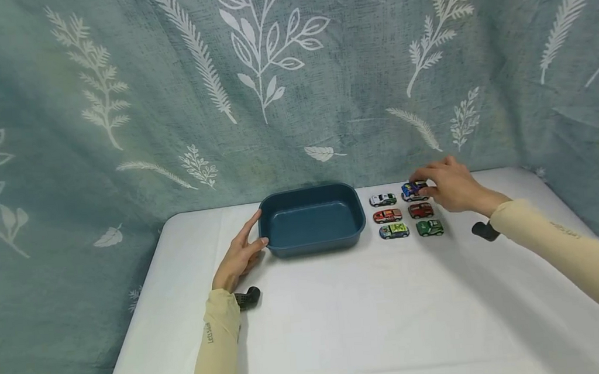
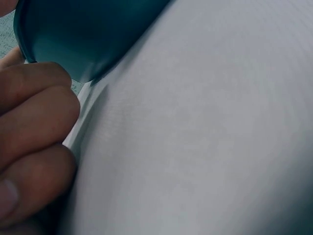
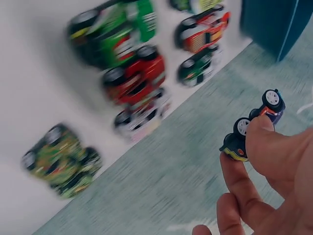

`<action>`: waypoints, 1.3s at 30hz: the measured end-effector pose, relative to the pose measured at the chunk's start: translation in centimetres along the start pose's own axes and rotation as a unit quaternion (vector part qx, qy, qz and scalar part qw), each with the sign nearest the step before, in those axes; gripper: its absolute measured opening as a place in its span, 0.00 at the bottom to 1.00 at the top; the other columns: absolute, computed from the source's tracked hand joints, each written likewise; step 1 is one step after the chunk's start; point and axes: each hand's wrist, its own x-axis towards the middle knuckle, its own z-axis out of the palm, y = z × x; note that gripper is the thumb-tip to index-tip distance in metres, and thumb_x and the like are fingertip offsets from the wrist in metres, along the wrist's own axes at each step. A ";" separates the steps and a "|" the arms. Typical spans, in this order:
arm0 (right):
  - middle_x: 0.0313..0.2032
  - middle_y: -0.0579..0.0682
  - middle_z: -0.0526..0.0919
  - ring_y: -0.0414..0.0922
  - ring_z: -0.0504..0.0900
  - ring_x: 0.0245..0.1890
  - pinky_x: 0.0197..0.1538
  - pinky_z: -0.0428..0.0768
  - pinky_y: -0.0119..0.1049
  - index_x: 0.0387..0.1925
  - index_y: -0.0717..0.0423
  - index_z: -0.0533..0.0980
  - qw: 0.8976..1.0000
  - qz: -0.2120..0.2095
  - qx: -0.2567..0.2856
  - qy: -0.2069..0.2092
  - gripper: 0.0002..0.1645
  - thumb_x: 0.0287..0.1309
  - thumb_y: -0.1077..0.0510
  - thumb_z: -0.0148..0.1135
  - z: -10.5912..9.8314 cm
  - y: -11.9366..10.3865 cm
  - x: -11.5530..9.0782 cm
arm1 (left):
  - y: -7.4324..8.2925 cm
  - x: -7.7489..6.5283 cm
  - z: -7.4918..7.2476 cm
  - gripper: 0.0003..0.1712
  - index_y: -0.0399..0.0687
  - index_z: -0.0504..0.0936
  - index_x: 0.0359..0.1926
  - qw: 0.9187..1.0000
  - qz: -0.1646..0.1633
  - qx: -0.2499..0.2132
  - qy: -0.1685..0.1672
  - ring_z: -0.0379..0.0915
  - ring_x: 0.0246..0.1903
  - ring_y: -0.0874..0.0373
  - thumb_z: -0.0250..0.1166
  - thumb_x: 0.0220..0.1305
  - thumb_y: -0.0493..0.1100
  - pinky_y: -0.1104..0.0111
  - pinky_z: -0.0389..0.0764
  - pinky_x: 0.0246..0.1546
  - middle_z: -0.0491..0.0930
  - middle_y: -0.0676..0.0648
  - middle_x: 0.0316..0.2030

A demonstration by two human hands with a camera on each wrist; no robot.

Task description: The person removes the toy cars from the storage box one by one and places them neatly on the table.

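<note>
My right hand (image 1: 449, 186) pinches a blue and purple toy car (image 3: 274, 111) between thumb and fingers. In the head view the held car overlaps a white toy car (image 3: 139, 122) at the back of the right column. Under that stand a red toy car (image 1: 420, 210) and a green toy car (image 1: 430, 228). At the left end of a dark blue plastic tub (image 1: 315, 248), my left hand (image 1: 237, 256) touches the rim with its extended index finger and thumb. Its other fingers (image 2: 39, 122) are bent outside the tub.
Left of that column stand a white and green car (image 1: 382, 200), an orange-red car (image 1: 387, 216) and a yellow-green car (image 1: 394, 230). Camouflage-patterned toys (image 3: 58, 159) lie beyond the columns, hidden by the right hand in the head view. A leaf-patterned curtain (image 1: 275, 148) hangs behind the white table (image 1: 342, 324).
</note>
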 end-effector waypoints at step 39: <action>0.53 0.68 0.84 0.68 0.74 0.53 0.50 0.71 0.67 0.57 0.58 0.84 0.997 0.059 -0.028 -0.035 0.21 0.63 0.64 0.73 3.8 8.2 -8.7 | 0.0 0.0 0.2 0.45 0.90 0.60 0.79 1.000 -0.004 0.005 0.001 0.47 0.11 0.63 0.68 0.73 0.45 0.71 0.57 0.13 0.54 0.58 0.12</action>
